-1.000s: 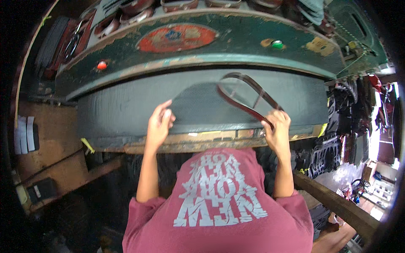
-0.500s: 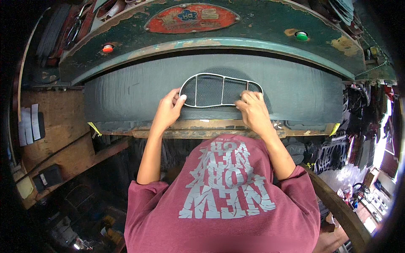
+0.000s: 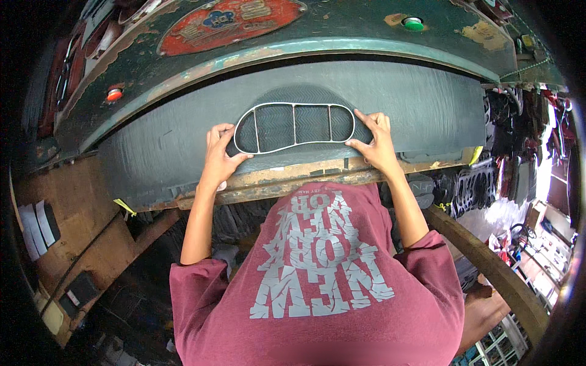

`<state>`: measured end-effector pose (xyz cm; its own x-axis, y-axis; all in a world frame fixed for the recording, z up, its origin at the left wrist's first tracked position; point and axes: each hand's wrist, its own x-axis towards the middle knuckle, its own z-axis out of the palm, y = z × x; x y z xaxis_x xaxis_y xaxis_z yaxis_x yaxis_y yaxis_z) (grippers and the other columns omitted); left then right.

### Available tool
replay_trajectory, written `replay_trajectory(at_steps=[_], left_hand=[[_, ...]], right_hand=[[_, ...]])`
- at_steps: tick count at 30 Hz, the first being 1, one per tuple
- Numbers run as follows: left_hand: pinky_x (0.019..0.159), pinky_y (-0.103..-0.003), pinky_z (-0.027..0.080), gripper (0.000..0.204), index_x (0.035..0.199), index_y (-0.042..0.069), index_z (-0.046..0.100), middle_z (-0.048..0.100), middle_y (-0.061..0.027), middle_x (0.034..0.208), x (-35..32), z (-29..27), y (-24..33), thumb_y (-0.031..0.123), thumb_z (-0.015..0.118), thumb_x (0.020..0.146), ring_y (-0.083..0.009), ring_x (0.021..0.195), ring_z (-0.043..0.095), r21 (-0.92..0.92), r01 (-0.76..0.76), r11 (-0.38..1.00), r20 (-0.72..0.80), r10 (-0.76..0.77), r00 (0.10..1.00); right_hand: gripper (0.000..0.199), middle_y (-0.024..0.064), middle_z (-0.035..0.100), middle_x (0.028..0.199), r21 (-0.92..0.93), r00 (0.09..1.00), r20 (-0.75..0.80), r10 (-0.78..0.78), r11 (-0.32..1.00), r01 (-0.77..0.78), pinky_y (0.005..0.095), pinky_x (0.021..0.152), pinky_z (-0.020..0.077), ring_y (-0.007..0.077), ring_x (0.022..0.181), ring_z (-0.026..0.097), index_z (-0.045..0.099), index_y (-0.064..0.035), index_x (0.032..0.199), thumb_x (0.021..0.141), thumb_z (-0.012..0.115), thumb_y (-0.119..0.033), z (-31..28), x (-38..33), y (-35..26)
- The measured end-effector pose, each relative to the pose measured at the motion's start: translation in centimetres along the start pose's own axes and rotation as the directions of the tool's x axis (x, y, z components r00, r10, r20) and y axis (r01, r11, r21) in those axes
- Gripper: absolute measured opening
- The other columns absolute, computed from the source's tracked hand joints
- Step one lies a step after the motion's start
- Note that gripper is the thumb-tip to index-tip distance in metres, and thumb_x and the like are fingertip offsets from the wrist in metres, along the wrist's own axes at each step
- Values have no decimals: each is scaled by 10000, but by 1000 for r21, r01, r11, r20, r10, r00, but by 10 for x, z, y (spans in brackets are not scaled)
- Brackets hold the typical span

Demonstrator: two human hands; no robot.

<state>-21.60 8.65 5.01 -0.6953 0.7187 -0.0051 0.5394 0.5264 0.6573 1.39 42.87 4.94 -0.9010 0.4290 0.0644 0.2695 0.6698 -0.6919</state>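
A sole-shaped metal cutting die (image 3: 294,125), a thin pale outline with several crossbars, lies over a dark rubber sheet (image 3: 299,94) with a zigzag pattern. At its left end, my left hand (image 3: 220,155) curls around the rim, thumb at the near side and fingers at the far side. My right hand (image 3: 379,146) grips the opposite end between thumb and forefinger. Both rest above the wide dark grey bed (image 3: 162,131) of a green press.
The press's green upper beam (image 3: 342,30) spans the far side, with a red button (image 3: 115,94) and a green button (image 3: 412,24). A worn wooden ledge (image 3: 262,180) edges the bed in front of me. Dark cut pieces (image 3: 473,186) hang at the right.
My right hand has gone from the die's near edge to its right end and opened wider around it. My left hand has spread around the left end. The whole view has shifted and tilted.
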Motion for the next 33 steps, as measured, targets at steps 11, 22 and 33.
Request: replay_trajectory(at_steps=[11, 22, 33], left_hand=[[1024, -414, 414, 705, 1229, 62, 723, 556, -119, 1294, -2, 18, -15, 154, 921, 558, -300, 1196, 476, -45, 12, 999, -98, -16, 995], [1041, -419, 424, 769, 1335, 102, 668, 571, -112, 1310, 3, -5, -4, 271, 917, 628, -325, 1205, 493, -60, 12, 998, 6, -12, 1000], [1126, -441, 371, 398, 1381, -25, 555, 539, -213, 1400, 40, -153, -23, 204, 417, 1085, -334, 1327, 487, 381, 39, 924, -868, 343, 359]], right_hand=[[658, 82, 559, 1019, 39, 1000, -18, -13, 999, 13, 374, 939, 412, 261, 997, 494, 727, -107, 1268, 650, 906, -248, 4, 4, 9], [661, 137, 592, 1064, 26, 993, 115, -8, 1000, 5, 421, 999, 429, 309, 1070, 543, 655, -63, 1324, 715, 865, -216, -15, 13, 1], [555, 213, 481, 1468, -425, 486, -747, -454, 888, 177, 471, 1167, 301, 339, 1382, 422, 604, -73, 1394, 897, 776, -249, -129, 108, -50]])
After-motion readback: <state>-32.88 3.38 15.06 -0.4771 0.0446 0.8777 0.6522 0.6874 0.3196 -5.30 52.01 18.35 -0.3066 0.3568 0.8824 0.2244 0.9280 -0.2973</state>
